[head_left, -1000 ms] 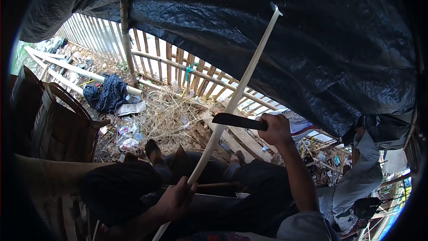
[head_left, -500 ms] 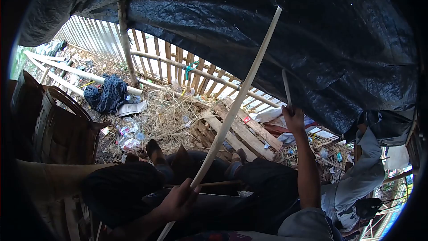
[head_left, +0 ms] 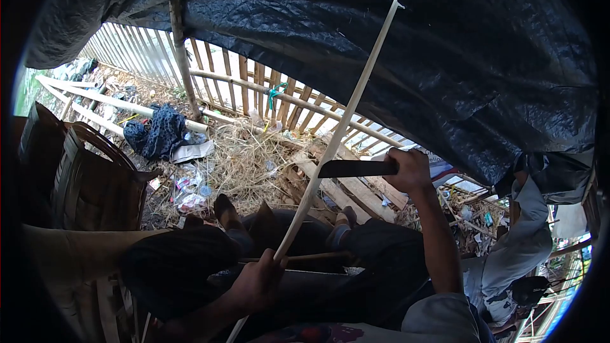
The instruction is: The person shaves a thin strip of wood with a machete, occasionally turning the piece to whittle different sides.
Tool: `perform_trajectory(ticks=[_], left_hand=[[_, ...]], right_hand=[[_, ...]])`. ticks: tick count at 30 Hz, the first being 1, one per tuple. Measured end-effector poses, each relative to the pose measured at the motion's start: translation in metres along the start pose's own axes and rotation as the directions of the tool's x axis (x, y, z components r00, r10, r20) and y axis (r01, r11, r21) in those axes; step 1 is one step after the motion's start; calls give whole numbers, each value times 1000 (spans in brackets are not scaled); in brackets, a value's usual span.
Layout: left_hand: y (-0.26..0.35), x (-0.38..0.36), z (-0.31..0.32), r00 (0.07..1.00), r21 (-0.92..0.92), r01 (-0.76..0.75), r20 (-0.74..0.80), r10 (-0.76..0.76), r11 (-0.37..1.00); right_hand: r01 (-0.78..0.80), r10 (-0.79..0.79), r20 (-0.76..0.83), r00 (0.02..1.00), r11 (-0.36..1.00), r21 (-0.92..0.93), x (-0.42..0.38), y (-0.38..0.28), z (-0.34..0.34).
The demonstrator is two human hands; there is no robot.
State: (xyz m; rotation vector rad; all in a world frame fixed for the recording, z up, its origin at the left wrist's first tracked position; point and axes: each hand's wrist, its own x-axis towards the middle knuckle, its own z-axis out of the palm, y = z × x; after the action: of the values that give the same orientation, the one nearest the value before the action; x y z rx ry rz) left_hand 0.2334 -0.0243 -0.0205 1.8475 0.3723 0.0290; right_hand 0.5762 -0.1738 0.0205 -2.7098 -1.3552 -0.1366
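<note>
My left hand (head_left: 259, 284) is wrapped round the lower part of a long pale strip (head_left: 356, 98), likely split bamboo. The strip slants up to the right, its top end frayed. In my right hand (head_left: 410, 170) is a machete (head_left: 356, 168) with a dark, broad blade, its handle inside my closed fingers. The blade lies nearly level, its tip meeting the strip's edge near mid-length. A thin stick (head_left: 318, 258) lies across near my lap, behind the left hand.
Black plastic sheeting (head_left: 457, 44) hangs overhead and ahead. Beyond my feet are straw (head_left: 241, 159), litter and wooden boards (head_left: 362, 194). A slatted fence (head_left: 241, 86) runs behind. Woven panels (head_left: 95, 184) stand at left. Another person's grey sleeve (head_left: 524, 235) shows at right.
My right hand has swung the machete from upright to nearly level, bringing its blade against the strip. The left hand keeps its hold on the strip, which has shifted slightly.
</note>
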Motion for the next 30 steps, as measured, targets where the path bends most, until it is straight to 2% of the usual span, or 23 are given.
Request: perform_trajectory(ticks=[1, 3, 6, 11, 13, 16, 20, 22, 24, 25, 26, 27, 28, 30], left_hand=[[1, -1, 0, 1000, -1, 2, 1, -2, 1000], [4, -1, -1, 995, -12, 70, 68, -69, 997], [10, -1, -3, 990, -25, 128, 68, -126, 991], [11, 0, -5, 991, -12, 117, 65, -116, 993], [13, 1, -5, 992, 0, 114, 59, -114, 993], [17, 3, -6, 997, 19, 56, 44, -57, 998], [15, 2, -7, 990, -10, 132, 61, -131, 991], [14, -3, -3, 988, -32, 139, 73, -136, 990], [8, -19, 9, 988, -128, 74, 142, -56, 989], [-1, -17, 9, 992, -116, 87, 103, -75, 989], [-1, -12, 3, 993, -116, 77, 93, -67, 990], [0, -8, -3, 986, -145, 149, 91, -137, 978], [4, -7, -8, 971, -171, 231, 100, -217, 958], [11, -3, -10, 958, -234, 286, 104, -269, 929]], right_hand=[[-24, 23, -25, 999, 999, -42, -2, 0, 0], [-41, 40, -16, 999, 999, -28, -3, 4, 6], [-71, 71, 20, 997, 997, -6, -4, 2, 6], [-72, 72, -5, 997, 997, -11, 2, 1, 7], [-203, 210, 66, 975, 974, -102, 4, -2, 6], [-208, 212, 100, 972, 977, -49, 3, -4, 7], [-187, 188, 6, 982, 982, -27, 1, 25, 27], [-507, 516, -30, 856, 849, 151, 11, 75, 45], [-595, 595, -271, 757, 799, 89, 7, 90, 13], [-597, 597, -287, 750, 796, 97, -2, 106, 19], [-562, 534, -384, 753, 826, 45, -14, 124, 36], [-524, 458, -461, 760, 851, -17, -17, 125, 42], [-517, 456, -444, 771, 855, -21, -20, 128, 46], [-342, 356, -354, 865, 934, 103, -14, 101, 34]])
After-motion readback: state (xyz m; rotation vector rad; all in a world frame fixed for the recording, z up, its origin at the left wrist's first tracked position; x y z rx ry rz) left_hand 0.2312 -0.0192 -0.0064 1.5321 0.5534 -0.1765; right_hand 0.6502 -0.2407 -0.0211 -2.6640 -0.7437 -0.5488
